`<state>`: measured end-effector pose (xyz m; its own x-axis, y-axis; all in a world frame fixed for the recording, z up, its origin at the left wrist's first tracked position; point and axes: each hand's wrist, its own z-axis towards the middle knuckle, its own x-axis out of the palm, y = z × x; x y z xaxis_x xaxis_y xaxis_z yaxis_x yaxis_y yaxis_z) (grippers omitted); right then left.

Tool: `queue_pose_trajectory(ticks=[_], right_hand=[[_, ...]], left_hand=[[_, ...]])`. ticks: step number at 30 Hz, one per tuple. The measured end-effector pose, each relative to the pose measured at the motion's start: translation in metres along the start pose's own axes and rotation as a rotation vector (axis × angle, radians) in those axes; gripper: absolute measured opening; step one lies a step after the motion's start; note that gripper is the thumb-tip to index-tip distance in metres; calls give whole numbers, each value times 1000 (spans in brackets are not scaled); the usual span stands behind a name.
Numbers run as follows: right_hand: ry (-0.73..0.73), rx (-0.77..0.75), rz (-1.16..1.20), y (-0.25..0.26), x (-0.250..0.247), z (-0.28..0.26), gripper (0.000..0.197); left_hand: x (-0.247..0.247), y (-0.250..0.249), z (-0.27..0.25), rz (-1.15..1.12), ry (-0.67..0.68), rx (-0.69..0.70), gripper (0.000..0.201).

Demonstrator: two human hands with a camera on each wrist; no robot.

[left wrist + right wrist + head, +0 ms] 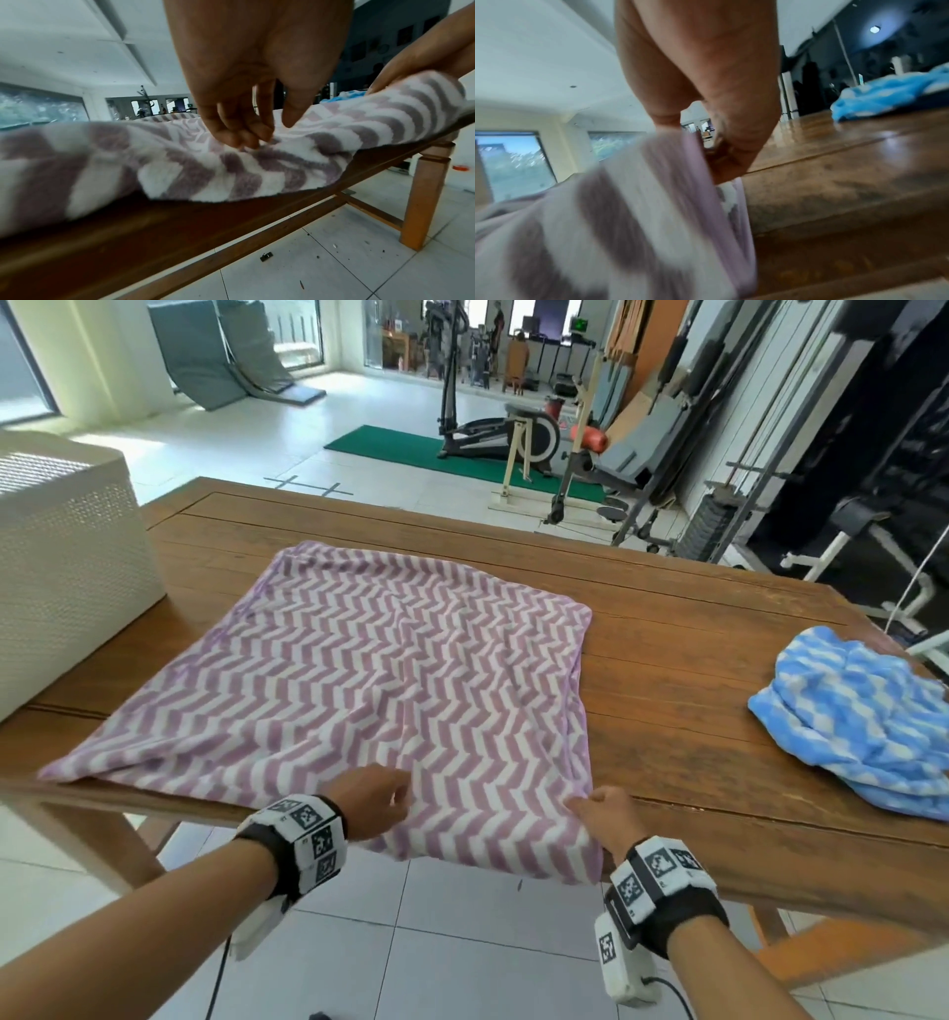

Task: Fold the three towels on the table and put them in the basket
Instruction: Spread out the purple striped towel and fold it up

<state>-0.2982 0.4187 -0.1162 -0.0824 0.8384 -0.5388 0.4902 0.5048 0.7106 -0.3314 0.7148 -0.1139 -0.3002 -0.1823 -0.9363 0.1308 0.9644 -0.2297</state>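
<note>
wooden table [667, 670]: both hands' grip pinches purple towel's [359, 670] near edge.

Purple zigzag towel spread on a wooden table, both hands at its near edge

The purple-and-white zigzag fleece towel [369, 680] overhangs the brown wooden table [693, 670] at 6 o'clock; the left hand [372, 801] rests on it, the right hand [608, 816] pinches its corner. A crumpled blue-and-white checked towel [857, 716] lies at 3 o'clock, a white woven basket [67, 567] at 9 o'clock.
</note>
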Motion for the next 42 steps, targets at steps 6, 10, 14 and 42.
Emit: queue_pose_trajectory(ticks=[6, 10, 14, 42], right_hand=[[-107, -437, -363, 39, 40, -19, 27], [120, -502, -355, 63, 98, -36, 27], [196, -490, -571, 74, 156, -46, 35], [371, -383, -972, 132, 157, -56, 22]], left_hand=[[-5, 37, -14, 8, -377, -180, 23], [-6, 74, -26, 35, -441, -300, 33], [-6, 105, -35, 87, -247, -264, 29], [-70, 193, -57, -103, 176, 77, 23]])
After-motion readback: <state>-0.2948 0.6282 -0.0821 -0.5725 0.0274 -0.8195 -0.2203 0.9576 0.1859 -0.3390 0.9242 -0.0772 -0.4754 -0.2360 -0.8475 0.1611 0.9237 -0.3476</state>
